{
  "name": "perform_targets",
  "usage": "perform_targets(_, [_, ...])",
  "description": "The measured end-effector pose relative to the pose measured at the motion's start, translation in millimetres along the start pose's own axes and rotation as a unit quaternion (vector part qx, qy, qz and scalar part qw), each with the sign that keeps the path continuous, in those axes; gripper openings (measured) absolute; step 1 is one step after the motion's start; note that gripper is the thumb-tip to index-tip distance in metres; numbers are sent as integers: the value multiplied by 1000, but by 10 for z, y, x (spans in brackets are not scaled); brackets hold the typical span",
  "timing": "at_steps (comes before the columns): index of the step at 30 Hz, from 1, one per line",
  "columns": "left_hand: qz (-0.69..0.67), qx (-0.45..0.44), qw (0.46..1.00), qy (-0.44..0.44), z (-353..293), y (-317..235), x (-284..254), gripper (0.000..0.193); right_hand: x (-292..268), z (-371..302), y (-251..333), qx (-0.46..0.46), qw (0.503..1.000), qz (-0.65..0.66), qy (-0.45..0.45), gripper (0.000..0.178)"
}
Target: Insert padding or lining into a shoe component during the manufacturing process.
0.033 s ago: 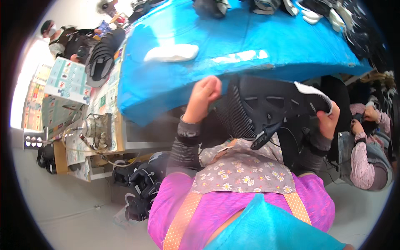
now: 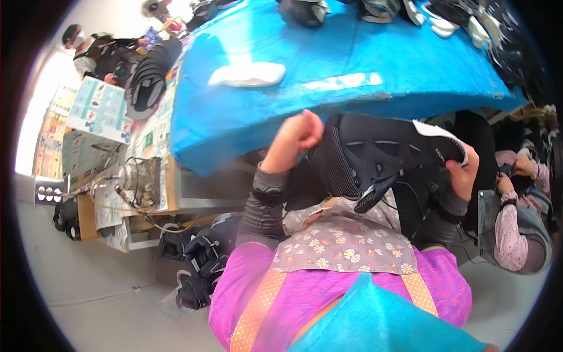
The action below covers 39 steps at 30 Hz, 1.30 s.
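Note:
A black boot upper with a ribbed cuff, slotted side panels and a white edge lies across the front of me, above my apron. Its white-edged end is pinched by my right hand, thumb on the near face. My left hand is closed in a fist beside the ribbed end, just off the table's near edge. Whatever that fist may hold is hidden. A small dark flap hangs from the upper's lower side.
A blue-covered table stands ahead, bearing a white sole-shaped piece and dark shoe parts at its far edge. Stacked black uppers and a machine sit left. Black footwear lies below. A co-worker's hands are at right.
My left fist has moved slightly right, closer to the upper's ribbed end, and its fingers have turned a little. My right hand keeps its hold; the whole view has shifted slightly.

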<state>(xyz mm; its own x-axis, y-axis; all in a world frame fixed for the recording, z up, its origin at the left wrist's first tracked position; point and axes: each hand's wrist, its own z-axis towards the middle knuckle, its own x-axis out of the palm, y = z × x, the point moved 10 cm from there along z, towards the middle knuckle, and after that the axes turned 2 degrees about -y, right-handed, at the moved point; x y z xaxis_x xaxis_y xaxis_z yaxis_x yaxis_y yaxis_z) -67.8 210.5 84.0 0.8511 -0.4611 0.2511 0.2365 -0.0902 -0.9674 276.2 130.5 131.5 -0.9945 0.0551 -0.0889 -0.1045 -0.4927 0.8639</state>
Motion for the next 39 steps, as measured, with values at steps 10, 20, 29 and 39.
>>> perform_targets(10, [84,-100,988,-85,-38,310,-112,43,133,-32,-46,-27,998,-44,26,47])
perform_targets(20, [211,65,966,-136,-91,44,-150,38,248,11,-4,9,998,-53,14,36])
perform_targets(29, [-173,121,929,-304,-422,-262,-587,34,-81,15,-258,43,979,-29,-199,20])
perform_targets(39, [192,225,948,-122,-376,-640,-207,54,-171,120,-599,50,929,313,-189,41])
